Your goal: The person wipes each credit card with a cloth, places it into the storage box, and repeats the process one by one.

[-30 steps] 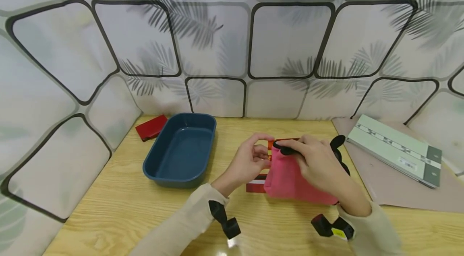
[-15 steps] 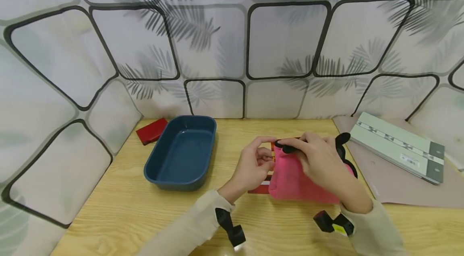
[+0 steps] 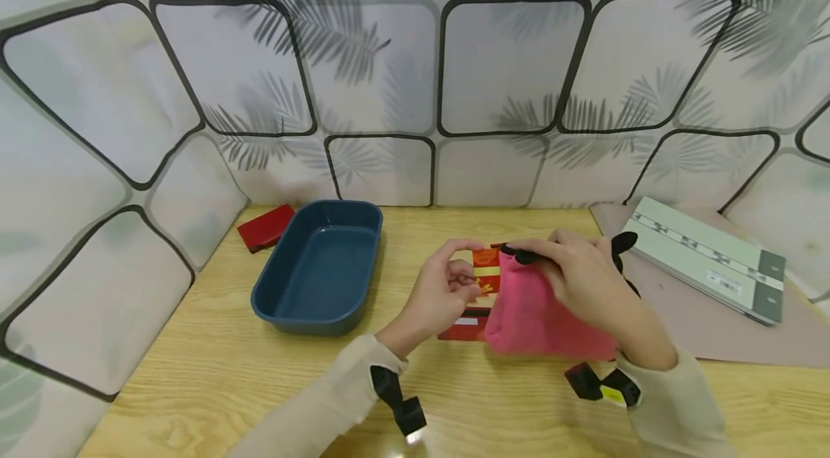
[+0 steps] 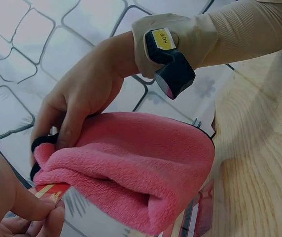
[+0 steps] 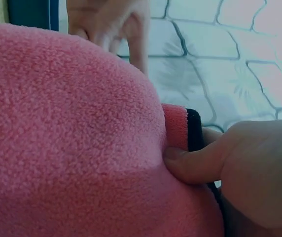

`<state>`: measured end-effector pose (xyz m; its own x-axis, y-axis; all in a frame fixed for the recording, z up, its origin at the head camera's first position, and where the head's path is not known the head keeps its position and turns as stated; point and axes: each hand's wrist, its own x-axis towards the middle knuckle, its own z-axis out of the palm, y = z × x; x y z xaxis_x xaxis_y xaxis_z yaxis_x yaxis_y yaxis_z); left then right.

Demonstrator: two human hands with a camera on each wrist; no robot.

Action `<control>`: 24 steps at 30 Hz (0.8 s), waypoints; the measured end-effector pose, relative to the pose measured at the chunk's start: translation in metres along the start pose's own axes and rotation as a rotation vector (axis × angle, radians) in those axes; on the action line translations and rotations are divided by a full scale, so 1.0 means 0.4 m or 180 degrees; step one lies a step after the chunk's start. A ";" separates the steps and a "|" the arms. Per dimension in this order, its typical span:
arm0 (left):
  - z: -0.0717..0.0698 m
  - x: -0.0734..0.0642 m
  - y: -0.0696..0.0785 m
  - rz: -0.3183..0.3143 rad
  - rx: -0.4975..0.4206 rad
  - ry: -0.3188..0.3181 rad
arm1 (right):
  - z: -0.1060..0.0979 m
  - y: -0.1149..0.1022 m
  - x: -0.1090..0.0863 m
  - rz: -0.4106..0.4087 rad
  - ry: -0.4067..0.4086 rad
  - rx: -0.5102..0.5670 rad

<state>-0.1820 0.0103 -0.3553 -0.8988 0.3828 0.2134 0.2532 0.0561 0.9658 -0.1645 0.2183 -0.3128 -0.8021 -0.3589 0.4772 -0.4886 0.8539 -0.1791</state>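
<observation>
My left hand (image 3: 441,292) pinches a red-and-gold printed packet (image 3: 486,272) by its left edge; thumb and curled fingers show on it in the left wrist view. The packet's right part is hidden by a pink fleece pouch (image 3: 541,321) with black trim. My right hand (image 3: 586,285) grips the pouch at its upper trimmed edge, thumb pressed into the fleece in the right wrist view. Black ear-like flaps (image 3: 625,242) stick out beyond that hand. A red, dark and white striped piece (image 3: 462,327) shows below the packet; whether they are one thing I cannot tell.
A blue rectangular tray (image 3: 318,278) stands left of the hands, with a flat red item (image 3: 266,227) beside its far left corner. At the right, a pale green notebook (image 3: 710,256) lies on a greyish-pink sheet (image 3: 733,343). A patterned curtain (image 3: 499,69) backs the wooden table.
The pouch and right hand have shifted slightly right. The left hand moved right, then back left. More of the red-and-gold packet shows between the hands; both holds stay.
</observation>
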 end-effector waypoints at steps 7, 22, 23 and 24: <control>-0.012 0.001 0.000 -0.0085 -0.0139 0.0176 | -0.020 0.043 -0.008 0.0251 -0.0031 -0.0199; -0.037 -0.007 0.030 0.0491 0.0531 0.0391 | -0.080 0.080 -0.032 0.0426 -0.0054 -0.0195; -0.039 -0.007 0.030 0.0455 0.0550 0.0385 | -0.085 0.078 -0.032 0.0412 -0.0059 -0.0162; -0.041 -0.006 0.030 0.0416 0.0559 0.0379 | -0.088 0.076 -0.032 0.0385 -0.0056 -0.0116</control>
<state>-0.1826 -0.0050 -0.3417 -0.8876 0.2866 0.3606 0.4189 0.1767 0.8907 -0.1567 0.2622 -0.2940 -0.8605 -0.2587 0.4389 -0.3755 0.9043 -0.2030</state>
